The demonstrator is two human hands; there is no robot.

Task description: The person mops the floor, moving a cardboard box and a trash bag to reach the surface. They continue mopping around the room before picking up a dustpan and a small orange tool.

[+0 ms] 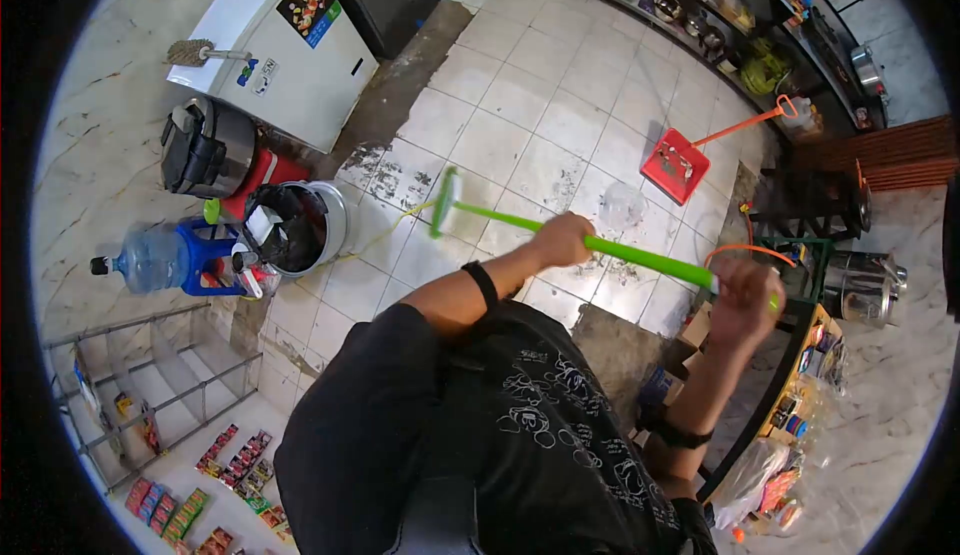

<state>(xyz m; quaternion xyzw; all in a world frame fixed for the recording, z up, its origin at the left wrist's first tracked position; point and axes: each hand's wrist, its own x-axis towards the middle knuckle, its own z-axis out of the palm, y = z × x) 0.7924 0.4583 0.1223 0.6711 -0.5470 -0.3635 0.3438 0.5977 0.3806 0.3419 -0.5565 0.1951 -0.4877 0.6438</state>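
A green long-handled floor brush (640, 255) slants across in front of me, with both my hands closed around its handle. My left hand (562, 241) grips the middle of the shaft. Near the shaft's end, at the right, my right hand (746, 301) is wrapped round it. The narrow crosswise brush head (445, 201) is at the floor tiles on the left, somewhat blurred. Beyond the handle, a red dustpan (675, 167) with an orange handle lies on the floor, holding some debris. A clear, round plastic item (622, 205) is between the dustpan and the shaft.
Left stand a bin with a black bag (335, 225), a blue stool (205, 255), a water bottle (150, 260), a rice cooker (208, 145) and a white freezer (290, 55). Shelves (720, 15) line the back right. A steel pot (862, 287) and a goods-laden table (800, 395) are at right.
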